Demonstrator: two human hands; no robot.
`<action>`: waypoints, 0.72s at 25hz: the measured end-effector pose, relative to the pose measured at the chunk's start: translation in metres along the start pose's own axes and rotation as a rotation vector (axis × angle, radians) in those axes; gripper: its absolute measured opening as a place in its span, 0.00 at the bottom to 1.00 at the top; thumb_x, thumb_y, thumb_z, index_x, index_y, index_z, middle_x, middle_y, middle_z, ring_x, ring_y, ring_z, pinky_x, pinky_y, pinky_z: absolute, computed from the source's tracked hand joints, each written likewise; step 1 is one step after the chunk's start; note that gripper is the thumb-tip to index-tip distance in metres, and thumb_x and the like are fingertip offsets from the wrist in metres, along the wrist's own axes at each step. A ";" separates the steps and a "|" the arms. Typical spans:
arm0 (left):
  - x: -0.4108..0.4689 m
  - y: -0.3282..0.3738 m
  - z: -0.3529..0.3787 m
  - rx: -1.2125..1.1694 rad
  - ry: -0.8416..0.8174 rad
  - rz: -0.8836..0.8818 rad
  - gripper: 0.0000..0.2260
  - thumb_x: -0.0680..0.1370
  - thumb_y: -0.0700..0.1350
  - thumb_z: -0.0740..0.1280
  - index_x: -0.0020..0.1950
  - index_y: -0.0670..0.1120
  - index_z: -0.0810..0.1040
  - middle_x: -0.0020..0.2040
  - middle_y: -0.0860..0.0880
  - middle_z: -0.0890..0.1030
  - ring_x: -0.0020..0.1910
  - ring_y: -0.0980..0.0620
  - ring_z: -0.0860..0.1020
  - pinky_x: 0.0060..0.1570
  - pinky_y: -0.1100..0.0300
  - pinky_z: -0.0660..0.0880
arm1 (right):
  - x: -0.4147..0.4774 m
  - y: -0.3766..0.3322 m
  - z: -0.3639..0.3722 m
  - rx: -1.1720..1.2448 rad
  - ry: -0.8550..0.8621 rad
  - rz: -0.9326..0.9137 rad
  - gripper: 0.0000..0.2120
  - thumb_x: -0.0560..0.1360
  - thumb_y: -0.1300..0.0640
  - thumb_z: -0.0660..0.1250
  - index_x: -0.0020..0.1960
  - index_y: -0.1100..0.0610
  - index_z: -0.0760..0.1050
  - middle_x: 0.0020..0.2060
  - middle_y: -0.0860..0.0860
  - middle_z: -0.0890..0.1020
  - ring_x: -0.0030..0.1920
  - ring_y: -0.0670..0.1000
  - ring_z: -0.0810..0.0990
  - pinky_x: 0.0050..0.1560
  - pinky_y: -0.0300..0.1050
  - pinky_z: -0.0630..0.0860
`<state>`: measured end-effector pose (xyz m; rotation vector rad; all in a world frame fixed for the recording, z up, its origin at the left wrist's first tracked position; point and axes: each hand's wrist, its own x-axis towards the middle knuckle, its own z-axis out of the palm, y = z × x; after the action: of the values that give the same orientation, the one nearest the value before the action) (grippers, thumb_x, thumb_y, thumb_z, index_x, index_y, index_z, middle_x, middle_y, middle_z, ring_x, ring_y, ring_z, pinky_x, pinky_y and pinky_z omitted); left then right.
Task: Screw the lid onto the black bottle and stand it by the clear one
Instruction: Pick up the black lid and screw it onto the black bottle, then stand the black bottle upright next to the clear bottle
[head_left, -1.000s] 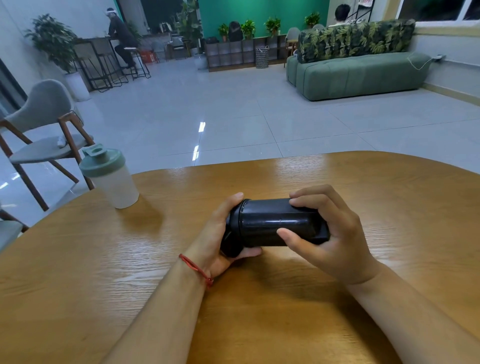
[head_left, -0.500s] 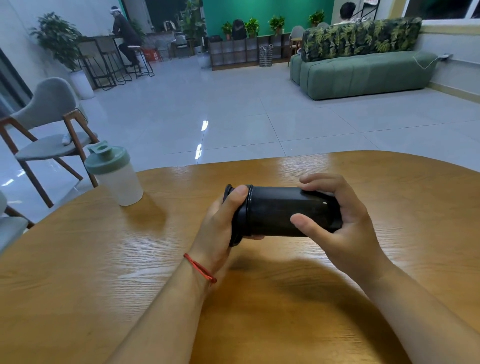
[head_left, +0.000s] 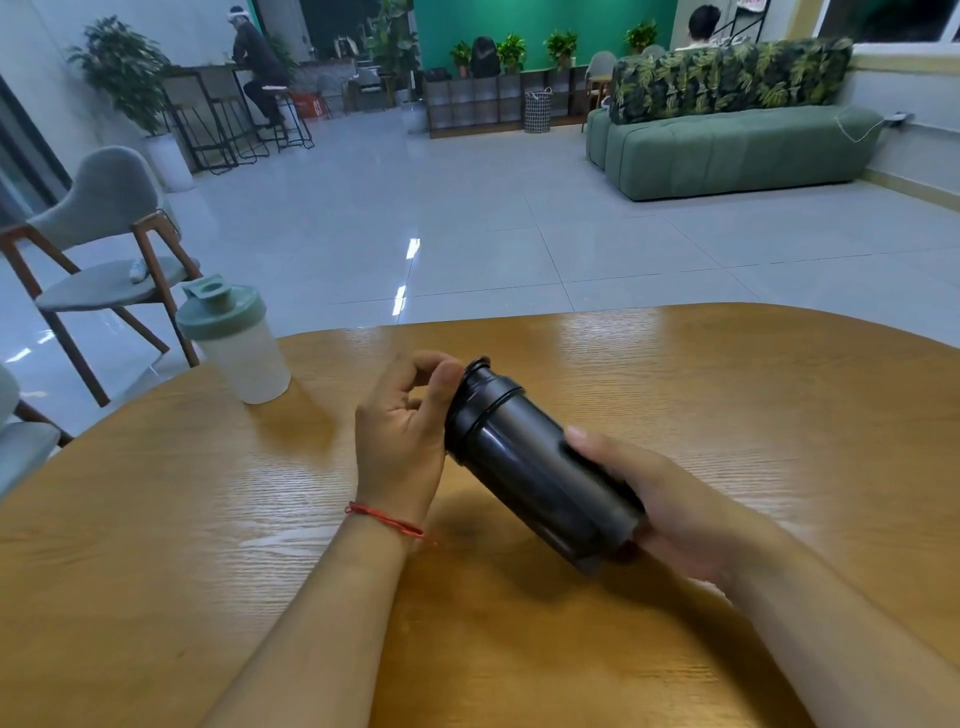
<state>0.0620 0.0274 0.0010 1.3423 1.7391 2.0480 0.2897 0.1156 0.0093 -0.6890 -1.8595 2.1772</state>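
Note:
The black bottle (head_left: 540, 470) is held above the wooden table (head_left: 208, 519), tilted with its lid end up and to the left. Its black lid (head_left: 475, 387) sits on the mouth. My right hand (head_left: 670, 509) grips the lower body and base of the bottle. My left hand (head_left: 405, 431) rests against the lid, thumb on its side, fingers curled near its top. The clear bottle (head_left: 239, 348) with a pale green lid stands upright at the table's far left edge, well apart from both hands.
A grey chair with wooden legs (head_left: 104, 244) stands beyond the table's left edge. A green sofa (head_left: 727, 150) is far back right across tiled floor. People sit in the distance. The table's far edge curves just beyond the bottles.
The black bottle has swung from lying level to tilted, lid end raised toward the far left. My right hand slid down to its base; my left hand now touches the lid's side.

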 end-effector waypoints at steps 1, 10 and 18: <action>0.001 -0.003 0.002 0.012 0.032 -0.028 0.12 0.80 0.62 0.69 0.50 0.56 0.83 0.44 0.58 0.85 0.43 0.56 0.83 0.39 0.59 0.80 | 0.003 0.003 0.004 0.026 0.057 0.012 0.24 0.77 0.35 0.68 0.61 0.49 0.89 0.58 0.63 0.89 0.52 0.60 0.89 0.50 0.54 0.84; 0.008 -0.010 -0.009 -0.017 -0.061 -0.291 0.15 0.85 0.59 0.63 0.60 0.50 0.82 0.57 0.49 0.86 0.56 0.53 0.84 0.49 0.57 0.86 | 0.036 0.008 0.044 -0.049 0.345 -0.316 0.25 0.76 0.45 0.80 0.71 0.36 0.79 0.66 0.38 0.85 0.67 0.48 0.84 0.69 0.56 0.81; 0.018 -0.033 -0.153 0.358 0.218 -0.199 0.03 0.85 0.47 0.69 0.58 0.49 0.81 0.53 0.55 0.83 0.52 0.64 0.81 0.53 0.56 0.80 | 0.147 -0.041 0.107 -0.220 0.356 -0.404 0.36 0.76 0.52 0.82 0.80 0.43 0.71 0.64 0.35 0.81 0.63 0.33 0.77 0.43 0.24 0.77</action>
<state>-0.0678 -0.0622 -0.0080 0.9968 2.3179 1.8958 0.1054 0.0937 0.0274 -0.6232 -1.8634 1.5110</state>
